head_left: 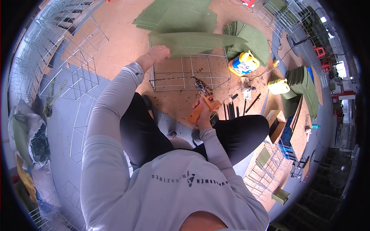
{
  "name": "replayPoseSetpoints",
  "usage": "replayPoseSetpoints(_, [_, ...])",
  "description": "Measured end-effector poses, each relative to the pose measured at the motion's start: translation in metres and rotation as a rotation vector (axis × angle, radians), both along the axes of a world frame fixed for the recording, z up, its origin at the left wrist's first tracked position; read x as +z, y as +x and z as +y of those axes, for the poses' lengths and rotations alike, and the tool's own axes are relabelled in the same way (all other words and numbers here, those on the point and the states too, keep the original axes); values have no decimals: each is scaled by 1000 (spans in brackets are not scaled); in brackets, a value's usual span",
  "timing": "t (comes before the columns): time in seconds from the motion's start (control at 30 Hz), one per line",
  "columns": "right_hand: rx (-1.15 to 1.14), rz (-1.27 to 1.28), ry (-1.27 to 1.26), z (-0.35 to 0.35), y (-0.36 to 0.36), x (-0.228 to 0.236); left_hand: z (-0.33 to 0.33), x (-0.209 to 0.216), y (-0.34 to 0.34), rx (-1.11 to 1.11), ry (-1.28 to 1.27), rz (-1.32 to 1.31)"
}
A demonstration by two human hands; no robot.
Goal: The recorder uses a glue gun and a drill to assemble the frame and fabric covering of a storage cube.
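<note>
A wire grid frame (pixel 181 72) lies on the brown board in front of me. A green translucent sheet (pixel 192 41) curves up along its far side. My left hand (pixel 158 54) is closed at the sheet's near left edge, its fingertips partly hidden. In my right hand (pixel 204 111) is an orange hot glue gun (pixel 211 102), its front part smeared black. The gun's tip meets the frame's near part, where a dark line of glue runs leftward along a wire. Several black glue sticks (pixel 231 111) lie right of the gun.
Green sheets (pixel 181 15) are piled at the far side, with a curved stack (pixel 246 36) beside them. Yellow jugs (pixel 244 63) stand to the right near a cable. Wire frames (pixel 73 71) crowd the left. An open carton (pixel 275 123) is by my right knee.
</note>
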State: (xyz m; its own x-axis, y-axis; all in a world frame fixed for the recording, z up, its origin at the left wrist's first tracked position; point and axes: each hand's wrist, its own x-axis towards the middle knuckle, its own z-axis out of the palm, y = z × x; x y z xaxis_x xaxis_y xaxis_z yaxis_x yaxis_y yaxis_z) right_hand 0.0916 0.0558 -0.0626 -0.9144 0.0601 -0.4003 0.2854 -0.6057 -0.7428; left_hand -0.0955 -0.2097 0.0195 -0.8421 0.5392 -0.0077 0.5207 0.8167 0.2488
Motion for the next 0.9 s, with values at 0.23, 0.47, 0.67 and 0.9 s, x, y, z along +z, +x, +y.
replayPoseSetpoints(0.23, [-25, -10, 9, 7, -2, -5, -1, -5, -2, -10, 7, 4])
replayPoseSetpoints(0.47, [-65, -19, -30, 11, -2, -1, 0, -1, -1, -5, -37, -6])
replayPoseSetpoints(0.67, [-92, -9, -19, 15, -2, 0, 0, -1, -2, -14, -54, 5])
replayPoseSetpoints(0.9, [-116, -14, -20, 14, -1, 5, -4, -4, -1, -19, -14, 7])
